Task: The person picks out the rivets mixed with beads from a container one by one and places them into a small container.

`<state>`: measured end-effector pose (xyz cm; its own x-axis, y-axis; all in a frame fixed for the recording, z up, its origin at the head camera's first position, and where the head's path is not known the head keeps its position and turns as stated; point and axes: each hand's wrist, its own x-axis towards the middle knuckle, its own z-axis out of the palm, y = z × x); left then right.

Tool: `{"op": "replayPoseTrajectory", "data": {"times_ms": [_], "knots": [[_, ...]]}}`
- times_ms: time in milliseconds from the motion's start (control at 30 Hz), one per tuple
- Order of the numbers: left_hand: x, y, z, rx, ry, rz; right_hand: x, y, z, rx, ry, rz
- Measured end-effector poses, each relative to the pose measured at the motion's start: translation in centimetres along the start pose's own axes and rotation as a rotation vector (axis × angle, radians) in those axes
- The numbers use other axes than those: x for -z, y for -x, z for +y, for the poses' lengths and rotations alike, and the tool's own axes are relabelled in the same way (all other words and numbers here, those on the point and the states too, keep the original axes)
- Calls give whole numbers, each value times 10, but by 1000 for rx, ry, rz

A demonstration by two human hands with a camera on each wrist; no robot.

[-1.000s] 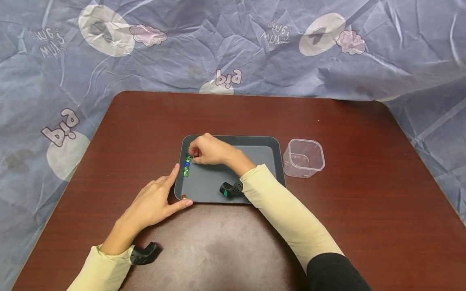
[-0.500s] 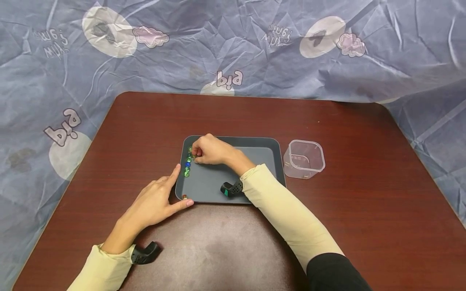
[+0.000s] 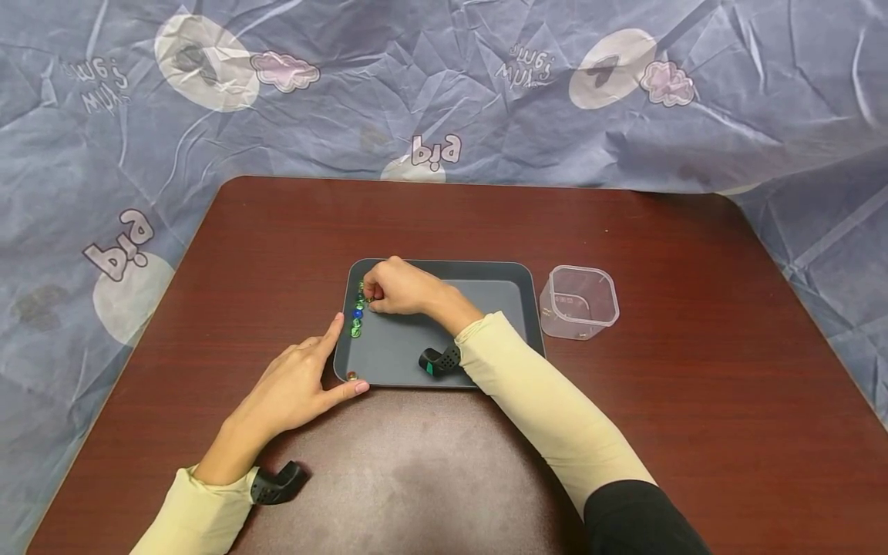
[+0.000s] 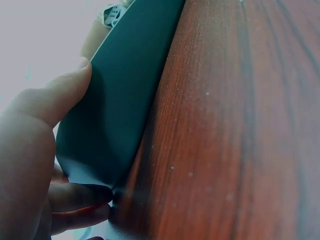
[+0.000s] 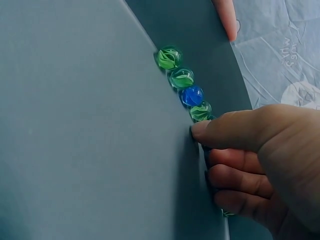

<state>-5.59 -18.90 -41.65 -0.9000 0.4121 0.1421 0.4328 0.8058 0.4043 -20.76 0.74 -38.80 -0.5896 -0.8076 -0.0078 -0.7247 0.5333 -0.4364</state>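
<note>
A row of glass marbles, mostly green with a blue marble [image 3: 357, 314] among them, runs along the left inner side of a grey tray [image 3: 402, 354]. My right hand [image 3: 402, 287] is over the row's far part, thumb and fingers pinching a small marble [image 3: 370, 300] that they mostly hide. In the right wrist view the thumb tip is right beside a green marble [image 5: 201, 111]. My left hand [image 3: 294, 381] rests against the tray's near left corner, index finger along the left rim and thumb on the near rim. A brown marble [image 3: 351, 375] lies in that corner.
A clear square plastic container [image 3: 579, 301] stands just right of the tray on the brown table [image 3: 694, 347]. Behind the table hangs a crinkled blue-grey printed sheet [image 3: 486, 100]. Each wrist wears a black band, such as the left wristband [image 3: 279, 484].
My right hand shifts only slightly about the far part of the marble row, its fingers still pinched. The left hand keeps its place on the tray corner.
</note>
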Motion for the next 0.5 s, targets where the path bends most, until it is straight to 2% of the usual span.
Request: {"op": "replayPoseTrajectory", "data": {"times_ms": [500], "knots": [[0,0,0,0,-1,-2,5,2,0,-28,18,-29]]}}
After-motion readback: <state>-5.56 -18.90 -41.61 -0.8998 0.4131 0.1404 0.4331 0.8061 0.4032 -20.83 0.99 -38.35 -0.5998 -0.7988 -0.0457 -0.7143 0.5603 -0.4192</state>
